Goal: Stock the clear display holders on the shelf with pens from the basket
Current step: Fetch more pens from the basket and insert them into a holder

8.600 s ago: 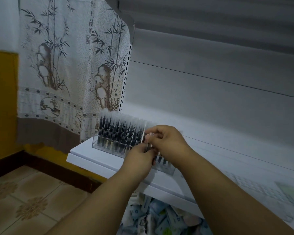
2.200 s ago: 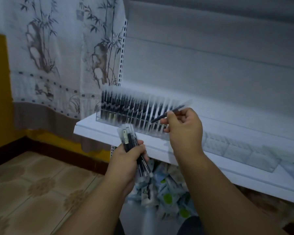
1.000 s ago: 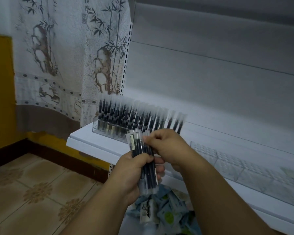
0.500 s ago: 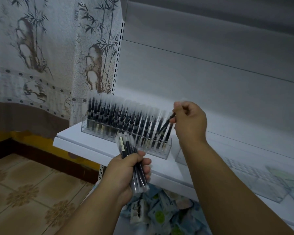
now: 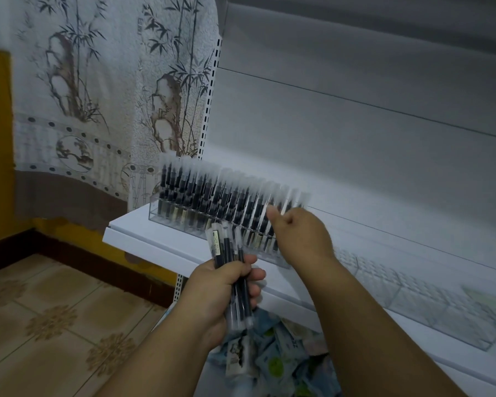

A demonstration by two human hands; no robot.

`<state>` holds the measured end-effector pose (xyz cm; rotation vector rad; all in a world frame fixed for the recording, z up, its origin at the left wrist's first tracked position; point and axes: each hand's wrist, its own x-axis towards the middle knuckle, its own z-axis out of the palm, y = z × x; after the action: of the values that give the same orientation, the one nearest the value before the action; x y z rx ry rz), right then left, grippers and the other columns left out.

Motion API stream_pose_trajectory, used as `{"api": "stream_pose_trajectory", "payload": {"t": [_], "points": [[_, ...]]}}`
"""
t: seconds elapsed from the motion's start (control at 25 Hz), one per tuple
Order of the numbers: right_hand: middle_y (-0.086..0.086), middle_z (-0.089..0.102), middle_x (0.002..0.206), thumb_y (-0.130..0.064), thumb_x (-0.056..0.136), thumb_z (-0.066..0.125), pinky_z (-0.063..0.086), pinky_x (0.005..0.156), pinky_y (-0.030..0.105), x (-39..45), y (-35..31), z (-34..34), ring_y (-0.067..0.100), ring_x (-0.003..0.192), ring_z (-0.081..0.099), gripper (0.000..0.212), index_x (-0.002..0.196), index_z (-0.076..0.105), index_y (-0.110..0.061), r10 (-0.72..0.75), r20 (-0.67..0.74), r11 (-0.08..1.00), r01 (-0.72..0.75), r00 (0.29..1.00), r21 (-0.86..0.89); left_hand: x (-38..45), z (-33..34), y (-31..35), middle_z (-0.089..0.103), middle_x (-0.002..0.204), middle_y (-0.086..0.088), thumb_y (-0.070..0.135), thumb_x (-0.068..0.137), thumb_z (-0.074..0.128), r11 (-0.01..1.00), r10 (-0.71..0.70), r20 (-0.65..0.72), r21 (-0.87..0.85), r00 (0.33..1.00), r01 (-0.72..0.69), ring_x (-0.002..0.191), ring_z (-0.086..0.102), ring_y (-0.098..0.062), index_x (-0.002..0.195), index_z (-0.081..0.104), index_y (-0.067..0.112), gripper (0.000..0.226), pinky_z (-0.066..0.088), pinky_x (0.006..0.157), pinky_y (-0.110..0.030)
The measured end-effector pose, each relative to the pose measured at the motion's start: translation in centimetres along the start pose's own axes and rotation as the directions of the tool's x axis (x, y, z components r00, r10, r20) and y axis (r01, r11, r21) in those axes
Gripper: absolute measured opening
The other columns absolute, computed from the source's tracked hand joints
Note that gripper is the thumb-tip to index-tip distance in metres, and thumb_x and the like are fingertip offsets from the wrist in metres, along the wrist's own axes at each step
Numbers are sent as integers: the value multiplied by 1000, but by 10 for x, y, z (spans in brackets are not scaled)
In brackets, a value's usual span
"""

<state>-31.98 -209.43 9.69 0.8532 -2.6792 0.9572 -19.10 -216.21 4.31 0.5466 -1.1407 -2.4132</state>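
Meanwhile the left hand point(image 5: 226, 285) is clamping a pen bundle point(image 5: 232, 270) at 6 o'clock of the filled holder point(image 5: 212, 207) sitting on the shelf point(image 5: 155, 239). The right hand point(image 5: 298, 233), loosely curled with nothing visibly pinched, is hovering at the holder's 3 o'clock end; brushing the standing pens risks toppling them, and a loosening grip risks spilling the bundle.

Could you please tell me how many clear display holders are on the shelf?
2. One holder, packed with pens, sits at the shelf's left end behind the hands; one empty gridded holder lies to its right. More may be out of frame.
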Motion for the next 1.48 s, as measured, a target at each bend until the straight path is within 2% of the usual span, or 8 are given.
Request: {"api": "stream_pose_trajectory", "payload": {"t": [0.16, 0.28, 0.36, 0.44, 0.6, 0.88, 1.08, 1.48], "points": [[2, 62, 60, -30, 94, 65, 41, 47, 19, -17, -10, -5, 5, 42, 51, 29, 81, 66, -4, -27, 382, 855, -177, 924, 488, 1, 6, -4, 68, 69, -14, 0, 94, 49, 1000, -19, 60, 6, 998, 19, 48, 56, -18, 106, 65, -1, 19, 46, 44, -28], [11, 64, 67, -19, 88, 71, 34, 39, 17, -15, -10, -14, 7, 40, 43, 12, 84, 67, -8, -51, 463, 850, -205, 885, 486, 1, 9, -6, 69, 71, -16, 1, 94, 52, 1000, -13, 79, 10, 997, 12, 49, 57, -19, 105, 64, -1, 17, 47, 44, -28], [9, 69, 81, -18, 87, 72, 40, 46, 17, -11, -8, -19, 4, 45, 47, 9, 86, 70, -9, -21, 389, 851, -188, 921, 490, 3, 9, -6, 70, 72, -17, 6, 93, 57, 1000, -19, 76, 10, 997, 18, 49, 58, -20, 105, 63, -2, 16, 47, 44, -27], [0, 71, 95, -20, 88, 71, 53, 67, 25, -1, -3, -29, 1, 61, 55, 3, 88, 70, -17, 97, 96, 798, -135, 991, 587, 5, 10, -7, 69, 72, -17, 8, 93, 59, 999, -44, 72, -11, 996, 45, 48, 56, -20, 107, 62, -2, 18, 46, 44, -26], [-7, 69, 92, -24, 90, 69, 59, 79, 41, 13, 10, -43, 12, 80, 66, 7, 95, 64, -25, 153, -393, 812, 112, 907, 573, 9, 11, -10, 69, 70, -16, 6, 93, 58, 998, -62, 42, -28, 997, 63, 47, 53, -18, 105, 65, 1, 15, 44, 45, -25], [-15, 62, 89, -28, 91, 67, 44, 72, 15, 12, 8, -34, -1, 85, 60, 9, 97, 61, -24, 31, -421, 889, 168, 907, 426, 7, 8, -12, 69, 70, -15, 6, 93, 57, 998, -59, 27, -30, 998, 60, 48, 53, -19, 107, 65, 2, 17, 45, 47, -27], [-18, 58, 85, -29, 92, 66, 44, 67, 19, 9, 10, -29, 0, 78, 56, 9, 95, 59, -24, -82, -333, 958, 167, 940, 235, 5, 7, -14, 69, 71, -15, 6, 92, 58, 997, -60, 22, -56, 998, 61, 48, 54, -18, 108, 66, 1, 19, 46, 46, -27], [-17, 60, 87, -25, 92, 65, 44, 66, 8, 13, 13, -29, -7, 74, 57, 7, 95, 59, -25, -45, -422, 904, 217, 905, 369, 3, 14, -12, 67, 67, -13, 5, 92, 57, 996, -70, 54, -52, 996, 72, 47, 52, -18, 107, 65, 1, 18, 45, 45, -25]]}}
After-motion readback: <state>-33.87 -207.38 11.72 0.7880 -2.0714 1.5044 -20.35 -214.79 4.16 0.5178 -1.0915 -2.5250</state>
